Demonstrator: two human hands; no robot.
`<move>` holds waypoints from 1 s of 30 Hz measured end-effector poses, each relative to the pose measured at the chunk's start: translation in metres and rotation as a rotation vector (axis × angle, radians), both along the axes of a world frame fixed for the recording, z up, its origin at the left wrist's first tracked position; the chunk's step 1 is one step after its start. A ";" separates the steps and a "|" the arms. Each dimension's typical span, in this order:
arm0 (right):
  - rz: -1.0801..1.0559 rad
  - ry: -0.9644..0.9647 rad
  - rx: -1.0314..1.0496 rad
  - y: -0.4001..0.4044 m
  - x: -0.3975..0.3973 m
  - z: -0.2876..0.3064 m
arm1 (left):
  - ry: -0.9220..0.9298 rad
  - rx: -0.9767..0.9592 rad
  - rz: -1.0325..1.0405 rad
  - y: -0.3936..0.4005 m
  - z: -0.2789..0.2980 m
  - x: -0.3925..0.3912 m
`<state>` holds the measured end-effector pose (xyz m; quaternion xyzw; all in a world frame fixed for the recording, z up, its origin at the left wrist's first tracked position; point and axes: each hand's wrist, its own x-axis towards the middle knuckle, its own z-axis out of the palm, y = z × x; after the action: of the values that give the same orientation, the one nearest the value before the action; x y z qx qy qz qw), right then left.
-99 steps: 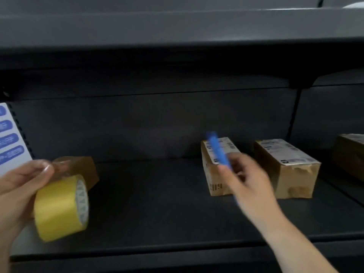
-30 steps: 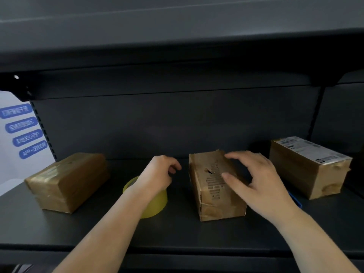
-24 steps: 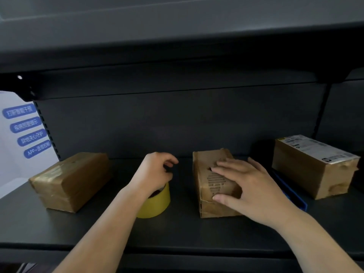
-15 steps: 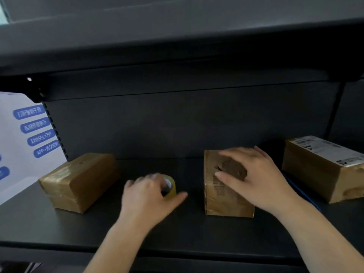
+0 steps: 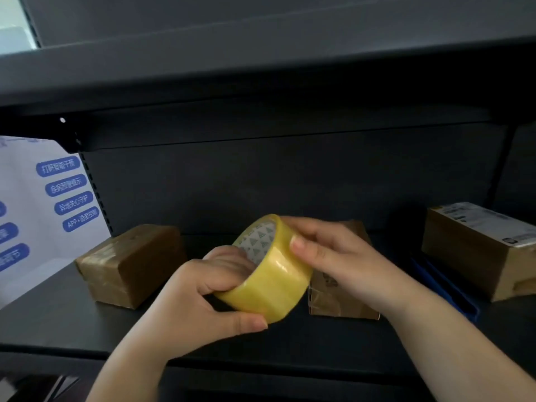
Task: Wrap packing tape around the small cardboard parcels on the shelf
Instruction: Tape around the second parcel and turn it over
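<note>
Tape roll (image 5: 268,274) is now off the shelf (image 5: 58,323), lifted before the middle parcel (image 5: 339,303); left hand (image 5: 200,303) curls through its core, right hand (image 5: 342,259) has left the parcel and grips the rim, probably hunting the tape's end

Looks like a stockroom or parcel storage area. Dark metal shelf (image 5: 58,323) with a second deck (image 5: 261,62) overhead, perforated upright (image 5: 95,192) at left for adjustable brackets. Brown cardboard parcels (image 5: 130,265) spaced along the shelf, one with a printed shipping label (image 5: 487,221). White poster (image 5: 29,204) with blue Chinese captions beside the rack.
</note>
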<state>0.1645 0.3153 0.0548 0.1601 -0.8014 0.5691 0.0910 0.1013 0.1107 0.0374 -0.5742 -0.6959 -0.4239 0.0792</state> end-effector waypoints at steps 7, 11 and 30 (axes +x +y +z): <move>-0.299 0.382 0.010 -0.007 0.034 -0.016 | 0.137 -0.077 0.078 0.013 0.001 0.011; -0.534 0.665 0.200 -0.010 0.041 -0.027 | 0.131 -0.031 0.107 0.023 -0.004 0.020; -0.506 0.402 0.122 0.016 -0.002 -0.001 | 0.010 -0.030 0.300 0.048 0.003 0.037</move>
<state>0.1621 0.3316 0.0535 0.0705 -0.8144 0.4364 0.3760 0.1383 0.1589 0.0407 -0.4669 -0.7798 -0.3940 0.1368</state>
